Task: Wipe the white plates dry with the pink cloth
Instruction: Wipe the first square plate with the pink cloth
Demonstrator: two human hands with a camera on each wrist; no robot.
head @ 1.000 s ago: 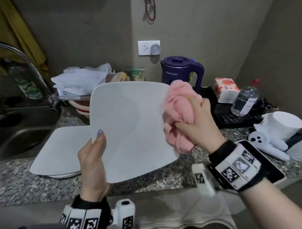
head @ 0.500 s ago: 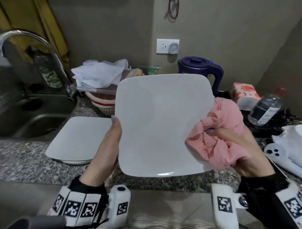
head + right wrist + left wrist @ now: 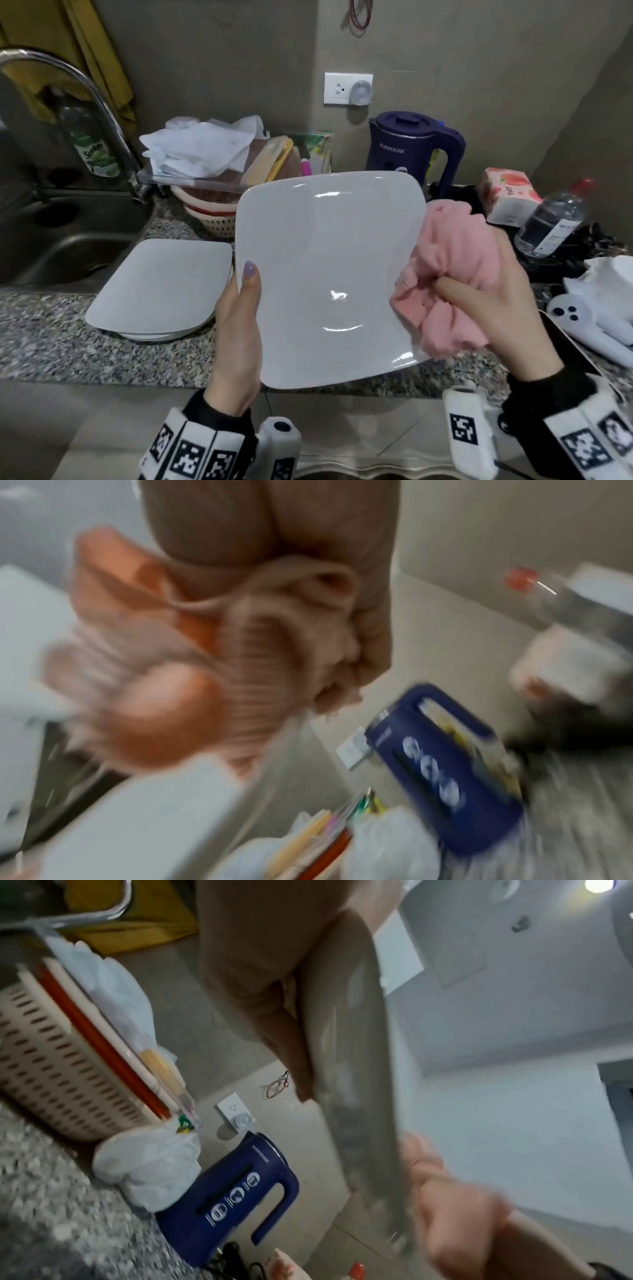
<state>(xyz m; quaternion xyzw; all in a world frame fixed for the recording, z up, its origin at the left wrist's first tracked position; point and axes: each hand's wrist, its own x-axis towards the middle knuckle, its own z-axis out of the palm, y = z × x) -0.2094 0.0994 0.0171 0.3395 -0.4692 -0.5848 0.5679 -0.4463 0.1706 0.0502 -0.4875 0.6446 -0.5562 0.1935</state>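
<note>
Left hand (image 3: 236, 329) grips plate (image 3: 329, 274) (tilted); right hand (image 3: 489, 308) clutches pink cloth (image 3: 452, 260) against its edge.

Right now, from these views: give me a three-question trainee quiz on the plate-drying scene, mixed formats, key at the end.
1. True or false: the left hand grips the square white plate by its left edge, thumb on the face.
2. Multiple choice: the bunched pink cloth in the right hand touches the plate at its A) left edge B) right edge C) top corner near the socket.
3. Fill in: the other stacked white plates rest on the speckled granite counter next to the steel ____.

Key: 1 true; 2 B; 3 sink.
</note>
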